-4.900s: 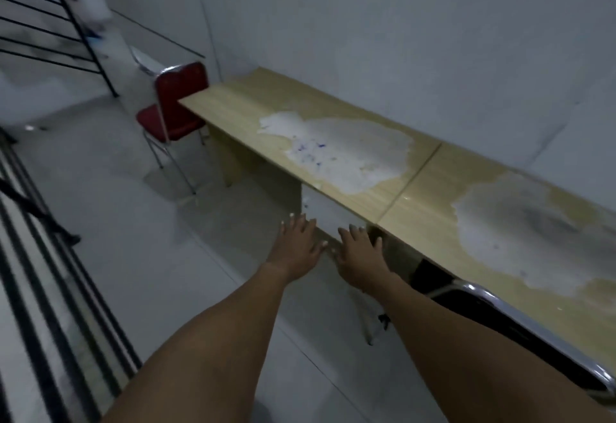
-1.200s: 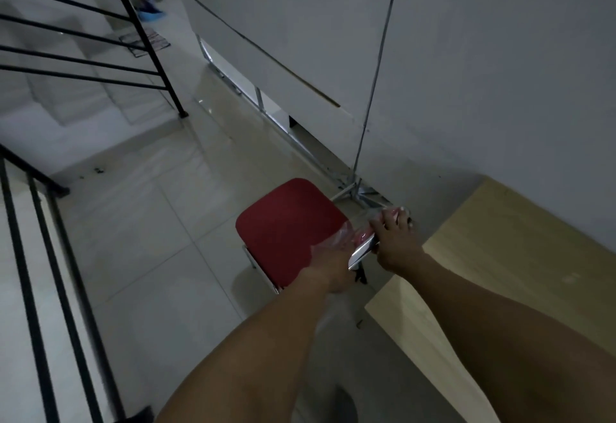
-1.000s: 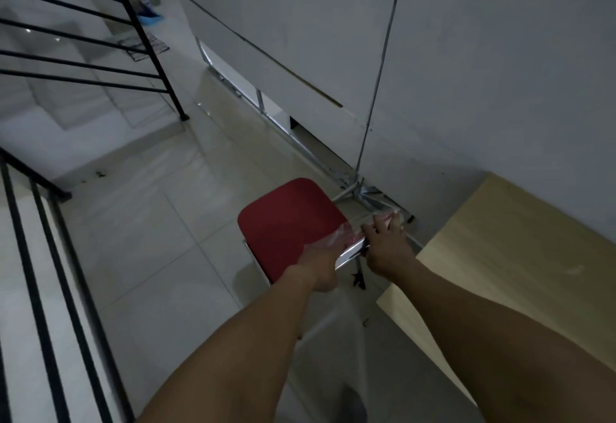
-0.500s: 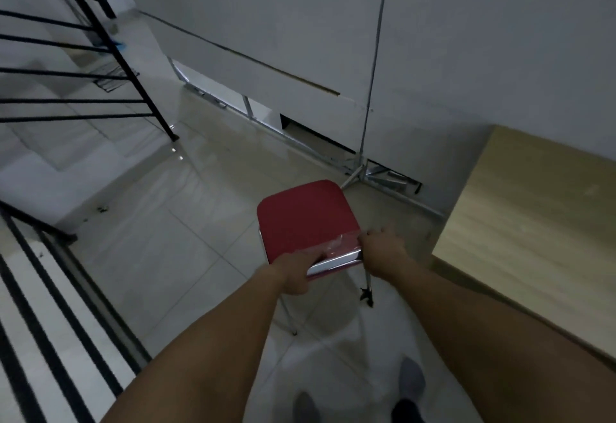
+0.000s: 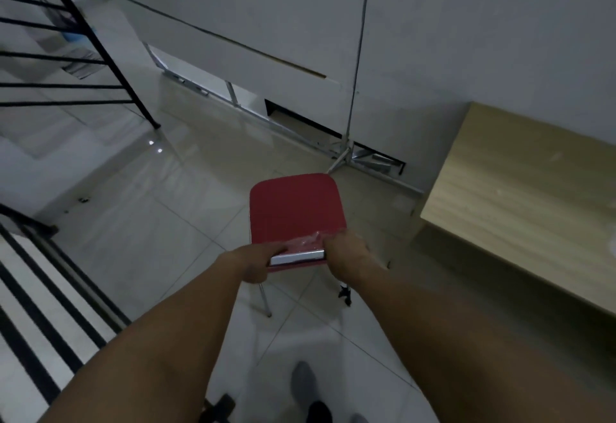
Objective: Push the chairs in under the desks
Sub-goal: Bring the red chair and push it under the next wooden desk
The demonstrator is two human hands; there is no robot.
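The scene was dim and evenly lit, with a cool grey cast and muted colour. No direct light source appeared in frame. Two small specular highlights sat on the glossy floor (image 5: 156,147) near the foot of the black railing (image 5: 110,56), and a soft sheen spread across the tiles. Shadows were faint and diffuse. The railing at the upper left corner was motion-blurred. Wide-angle distortion bowed straight lines toward the frame edges. The desk (image 5: 520,196) surface showed low contrast.

Both hands grip the backrest top of the red chair (image 5: 295,209): left hand (image 5: 255,264), right hand (image 5: 346,254). The chair stands on floor tiles (image 5: 160,222), left of the desk (image 5: 520,196).
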